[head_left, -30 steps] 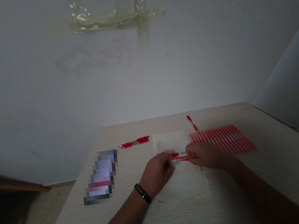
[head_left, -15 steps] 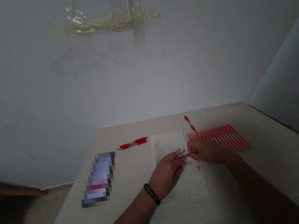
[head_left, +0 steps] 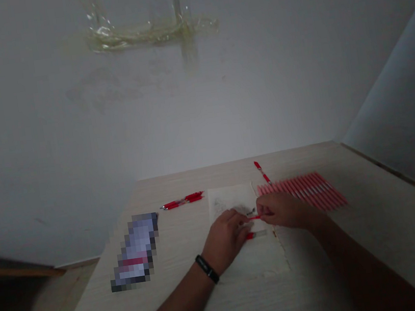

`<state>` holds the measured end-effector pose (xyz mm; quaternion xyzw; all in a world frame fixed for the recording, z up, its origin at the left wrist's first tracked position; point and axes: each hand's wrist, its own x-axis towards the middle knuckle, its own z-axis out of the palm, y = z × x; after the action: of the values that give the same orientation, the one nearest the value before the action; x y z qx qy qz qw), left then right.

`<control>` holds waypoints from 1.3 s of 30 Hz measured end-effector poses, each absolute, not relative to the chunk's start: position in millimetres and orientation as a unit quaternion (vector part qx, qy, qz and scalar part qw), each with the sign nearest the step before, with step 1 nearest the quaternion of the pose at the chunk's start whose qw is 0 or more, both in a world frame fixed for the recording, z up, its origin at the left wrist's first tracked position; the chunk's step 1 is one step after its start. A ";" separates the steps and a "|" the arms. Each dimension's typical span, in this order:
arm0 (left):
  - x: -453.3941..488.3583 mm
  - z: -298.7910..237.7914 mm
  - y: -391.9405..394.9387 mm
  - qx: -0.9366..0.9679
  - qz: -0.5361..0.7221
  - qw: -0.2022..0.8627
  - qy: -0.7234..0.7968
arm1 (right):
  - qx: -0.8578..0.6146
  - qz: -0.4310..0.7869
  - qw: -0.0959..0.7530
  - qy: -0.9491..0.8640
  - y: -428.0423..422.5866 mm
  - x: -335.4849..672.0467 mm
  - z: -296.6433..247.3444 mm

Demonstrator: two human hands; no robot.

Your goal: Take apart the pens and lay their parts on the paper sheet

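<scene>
My left hand [head_left: 226,240] is shut on a clear pen barrel with a red end [head_left: 255,234], which sticks out past its fingers. My right hand [head_left: 281,211] pinches a thin red pen part [head_left: 254,217], possibly a refill, whose far end reaches toward my left fingers. Both hands rest over a pale sheet of paper [head_left: 258,259] with grey smudges. A neat row of several red pens [head_left: 301,194] lies just beyond my right hand. Another red pen [head_left: 262,172] lies beyond that row, and a pair of red pens [head_left: 182,201] lies to the left of the sheet.
A pixelated, blurred package [head_left: 136,253] lies left of the sheet on the pale wood table [head_left: 375,250]. A black band circles my left wrist. The table meets a wall with tape residue, and a dark wooden piece [head_left: 11,273] stands at lower left.
The clear barrel with its red end now shows below my left fingers, and my left hand has shifted slightly left. The whole view has drifted a little left.
</scene>
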<state>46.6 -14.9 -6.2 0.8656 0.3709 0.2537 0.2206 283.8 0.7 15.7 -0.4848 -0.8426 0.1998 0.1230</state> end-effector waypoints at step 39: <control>32.7 -23.0 -2.5 0.844 0.211 0.215 0.444 | -0.451 0.205 0.092 -0.864 1.9 282.1 7.2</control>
<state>32.7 -2.5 -23.0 0.8441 0.4436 0.2110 0.2151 282.1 1.9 7.2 -0.4508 -0.8639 0.2051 0.0917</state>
